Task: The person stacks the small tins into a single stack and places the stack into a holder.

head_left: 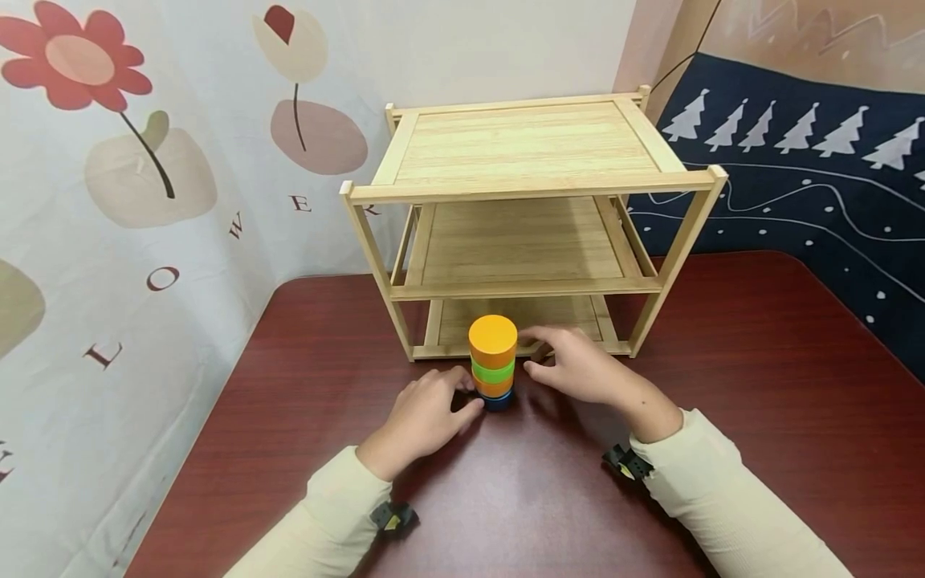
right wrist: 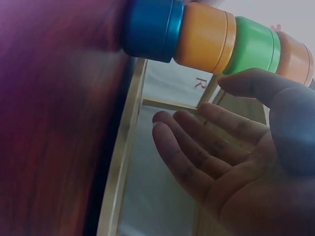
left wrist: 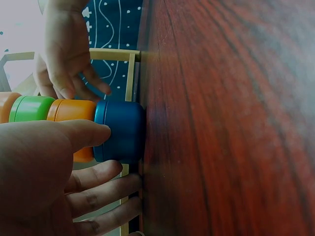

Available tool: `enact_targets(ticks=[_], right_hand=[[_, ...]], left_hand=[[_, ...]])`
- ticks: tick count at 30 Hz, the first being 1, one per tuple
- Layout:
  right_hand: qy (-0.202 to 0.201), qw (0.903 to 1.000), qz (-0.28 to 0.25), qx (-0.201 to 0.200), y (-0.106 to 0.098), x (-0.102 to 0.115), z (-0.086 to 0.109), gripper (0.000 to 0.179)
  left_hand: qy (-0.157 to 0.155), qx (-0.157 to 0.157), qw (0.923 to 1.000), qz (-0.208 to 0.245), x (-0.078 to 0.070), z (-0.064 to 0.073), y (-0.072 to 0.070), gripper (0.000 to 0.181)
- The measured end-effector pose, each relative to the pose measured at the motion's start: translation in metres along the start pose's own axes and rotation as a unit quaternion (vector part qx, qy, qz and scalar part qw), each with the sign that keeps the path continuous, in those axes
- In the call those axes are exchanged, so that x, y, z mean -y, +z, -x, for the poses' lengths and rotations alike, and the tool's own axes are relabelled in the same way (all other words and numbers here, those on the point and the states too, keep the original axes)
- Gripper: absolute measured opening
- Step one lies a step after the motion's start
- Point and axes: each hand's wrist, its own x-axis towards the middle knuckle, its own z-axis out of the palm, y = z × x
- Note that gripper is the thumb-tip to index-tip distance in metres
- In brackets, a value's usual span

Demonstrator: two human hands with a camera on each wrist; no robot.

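Observation:
A tower of small round containers stands upright on the table (head_left: 564, 514). From the bottom it goes blue container (left wrist: 124, 132), orange container (right wrist: 204, 37), green container (head_left: 494, 374) and an orange container (head_left: 493, 335) with a flat top. My left hand (head_left: 426, 409) is at the tower's left side, its thumb overlapping the blue container in the left wrist view and its other fingers loosely extended beside it. On the other side, my right hand (head_left: 581, 365) is held with fingers spread and slightly bent. Its thumb comes close to the green container in the right wrist view.
Right behind the tower stands a wooden shelf rack (head_left: 527, 152) with three tiers. A white cloth (head_left: 217, 104) with printed flowers hangs at the left and back, and a dark blue cloth (head_left: 795, 193) with white trees at the right.

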Motion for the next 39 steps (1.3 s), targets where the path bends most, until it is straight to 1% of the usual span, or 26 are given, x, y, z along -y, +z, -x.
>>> enact_targets(ticks=[3,7,15,20,23,29,39], right_hand=[[0.007,0.9998,-0.017,0.011,0.003,-0.002,0.0,0.041],[0.011,0.9994,-0.027,0.021,0.006,-0.004,-0.001,0.04],[0.004,0.9979,-0.052,0.04,0.013,-0.007,-0.002,0.036],[0.005,0.9944,-0.087,0.059,0.017,-0.009,-0.003,0.038],[0.01,0.9927,-0.1,0.068,0.019,-0.011,-0.003,0.041],[0.019,0.9906,-0.106,0.085,0.022,-0.012,-0.004,0.045],[0.018,0.9903,-0.105,0.09,0.025,-0.012,-0.006,0.045]], left_hand=[[0.001,0.001,1.0,0.001,0.0,0.0,0.0,0.024],[0.003,0.0,1.0,0.002,0.0,0.0,-0.001,0.024],[0.004,-0.003,1.0,0.002,0.0,0.001,-0.001,0.024],[0.004,-0.007,1.0,0.0,0.0,0.001,0.0,0.024],[0.003,-0.008,1.0,-0.002,0.0,0.0,0.0,0.024],[0.004,-0.007,0.9999,-0.006,-0.001,-0.001,0.001,0.024],[0.004,-0.009,0.9999,-0.003,-0.001,-0.001,0.001,0.023]])
